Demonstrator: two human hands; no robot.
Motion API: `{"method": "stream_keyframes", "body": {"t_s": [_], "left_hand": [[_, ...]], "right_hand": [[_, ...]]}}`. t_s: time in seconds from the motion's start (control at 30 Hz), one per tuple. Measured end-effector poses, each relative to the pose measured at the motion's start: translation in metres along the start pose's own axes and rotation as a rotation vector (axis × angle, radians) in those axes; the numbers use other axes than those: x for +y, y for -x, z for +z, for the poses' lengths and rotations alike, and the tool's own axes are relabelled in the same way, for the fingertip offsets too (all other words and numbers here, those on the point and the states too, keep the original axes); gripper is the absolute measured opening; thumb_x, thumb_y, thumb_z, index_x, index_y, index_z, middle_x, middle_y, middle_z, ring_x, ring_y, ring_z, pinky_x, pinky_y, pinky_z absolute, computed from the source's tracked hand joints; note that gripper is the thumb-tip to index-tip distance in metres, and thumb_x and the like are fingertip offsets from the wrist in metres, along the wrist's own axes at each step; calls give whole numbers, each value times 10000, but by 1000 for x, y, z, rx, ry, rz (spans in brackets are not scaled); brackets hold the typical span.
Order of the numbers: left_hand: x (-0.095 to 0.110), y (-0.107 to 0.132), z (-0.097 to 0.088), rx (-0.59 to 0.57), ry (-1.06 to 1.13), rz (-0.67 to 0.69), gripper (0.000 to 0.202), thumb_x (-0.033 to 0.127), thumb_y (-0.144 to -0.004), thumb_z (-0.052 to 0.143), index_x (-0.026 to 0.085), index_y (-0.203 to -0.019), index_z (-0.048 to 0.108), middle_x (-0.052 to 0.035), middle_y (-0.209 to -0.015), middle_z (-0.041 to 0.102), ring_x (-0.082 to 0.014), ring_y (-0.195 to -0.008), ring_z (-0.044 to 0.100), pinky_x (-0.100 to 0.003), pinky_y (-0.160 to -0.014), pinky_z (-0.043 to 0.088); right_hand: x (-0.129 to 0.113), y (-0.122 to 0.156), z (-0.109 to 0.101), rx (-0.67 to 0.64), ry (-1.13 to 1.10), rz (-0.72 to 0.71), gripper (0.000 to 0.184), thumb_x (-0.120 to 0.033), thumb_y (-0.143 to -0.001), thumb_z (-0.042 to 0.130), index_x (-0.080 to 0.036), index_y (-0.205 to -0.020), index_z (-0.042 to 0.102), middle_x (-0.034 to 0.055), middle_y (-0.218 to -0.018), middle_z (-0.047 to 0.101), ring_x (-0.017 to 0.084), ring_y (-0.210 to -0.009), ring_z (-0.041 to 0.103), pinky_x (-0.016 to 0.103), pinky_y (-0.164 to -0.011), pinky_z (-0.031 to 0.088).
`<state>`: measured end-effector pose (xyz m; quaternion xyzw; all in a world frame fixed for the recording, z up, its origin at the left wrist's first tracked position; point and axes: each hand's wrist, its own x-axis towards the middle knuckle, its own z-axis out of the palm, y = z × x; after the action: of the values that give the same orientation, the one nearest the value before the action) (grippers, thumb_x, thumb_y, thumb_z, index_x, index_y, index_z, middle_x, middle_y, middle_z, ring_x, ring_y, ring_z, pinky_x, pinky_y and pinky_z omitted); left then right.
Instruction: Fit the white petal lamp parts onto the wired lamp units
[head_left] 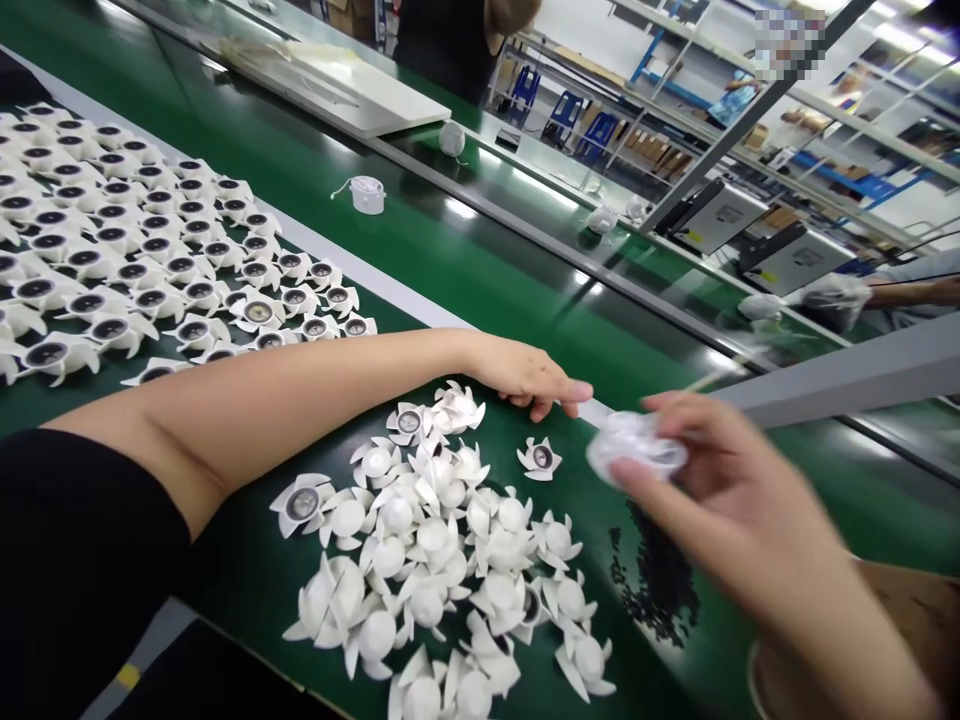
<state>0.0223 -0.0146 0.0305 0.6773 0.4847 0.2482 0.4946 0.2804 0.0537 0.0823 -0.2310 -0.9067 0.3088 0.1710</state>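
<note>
My right hand is closed around a white round plastic part, pinched between thumb and fingers and blurred by motion. My left hand reaches across the table's far edge with its fingers stretched out, and nothing shows in it. Below it lies a loose pile of white fan impellers, mostly hub side up. One single impeller sits apart from the pile, its dark metal-ringed hollow facing up. To the left, rows of impellers stand with their hollows upward.
Small black pieces are scattered right of the pile. Beyond the table runs a green conveyor belt carrying a white round part with a wire. A grey post crosses at right. Co-workers are across the line; a cardboard box stands lower right.
</note>
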Motion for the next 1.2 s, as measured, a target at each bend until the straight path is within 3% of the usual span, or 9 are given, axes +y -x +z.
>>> {"method": "stream_keyframes", "body": {"t_s": [0.13, 0.3, 0.37, 0.47, 0.53, 0.77, 1.0, 1.1, 1.2], "left_hand": [[2, 0, -2, 19, 45, -50, 776, 724, -906, 224, 178, -1267, 640, -60, -919, 671, -137, -672, 460, -259, -595, 416], [4, 0, -3, 3, 45, -58, 769, 740, -896, 230, 200, -1230, 663, -63, -930, 680, -136, -663, 459, -263, -588, 411], [2, 1, -3, -9, 53, -39, 673, 721, -881, 358, 218, -1195, 674, -48, -940, 682, -130, -674, 476, -256, -599, 405], [-1, 1, -3, -66, 89, 8, 518, 584, -751, 687, 242, -1140, 683, -1, -881, 678, -124, -702, 519, -245, -633, 400], [-2, 1, -1, -74, 72, 19, 475, 491, -694, 771, 238, -1088, 692, 25, -797, 651, -118, -687, 519, -241, -618, 379], [4, -3, 8, 23, -58, -80, 439, 484, -704, 752, 230, -1061, 721, 37, -706, 599, -113, -639, 481, -255, -585, 315], [33, 14, -6, 0, -260, -189, 555, 546, -692, 727, 227, -1145, 697, -32, -979, 688, -174, -825, 565, -271, -715, 395], [55, 35, -21, -74, -319, -293, 738, 532, -485, 854, 287, -1163, 693, -21, -1047, 681, -212, -904, 573, -280, -767, 408], [69, 49, -25, -100, -394, -485, 830, 409, -263, 931, 304, -1061, 730, -25, -986, 686, -260, -909, 574, -311, -786, 405]], "right_hand": [[6, -16, 34, -197, -156, -10, 300, -386, -795, 757, -250, -886, 506, 27, -990, 613, 190, -921, 614, 326, -814, 524], [8, -18, 35, -228, -56, -251, 201, -345, -834, 739, -288, -993, 629, 35, -1142, 646, 231, -1188, 573, 374, -965, 491], [8, -17, 33, -258, 5, -280, 165, -323, -834, 742, -288, -970, 656, 37, -1197, 650, 226, -1193, 586, 377, -981, 494], [11, -16, 34, -267, 133, -288, 102, -258, -809, 750, -270, -878, 677, 35, -1229, 663, 232, -1165, 622, 375, -958, 520], [12, -15, 36, -245, 198, -291, 83, -223, -798, 747, -261, -841, 687, 37, -1207, 686, 238, -1134, 647, 380, -941, 534], [6, -11, 49, -166, 281, -206, 112, -158, -728, 772, -229, -733, 685, 53, -1083, 715, 251, -1006, 694, 361, -804, 572], [10, -13, 47, -254, 272, -212, 44, -223, -780, 736, -232, -778, 692, 72, -1122, 692, 259, -1024, 679, 391, -841, 555], [15, -16, 45, -138, 372, -259, 137, -255, -864, 627, -217, -968, 707, 138, -1278, 625, 304, -1145, 626, 448, -903, 533], [18, -17, 35, 79, 522, -138, 357, -316, -905, 546, -170, -1215, 642, 195, -1345, 570, 344, -1168, 603, 482, -889, 526]]}}
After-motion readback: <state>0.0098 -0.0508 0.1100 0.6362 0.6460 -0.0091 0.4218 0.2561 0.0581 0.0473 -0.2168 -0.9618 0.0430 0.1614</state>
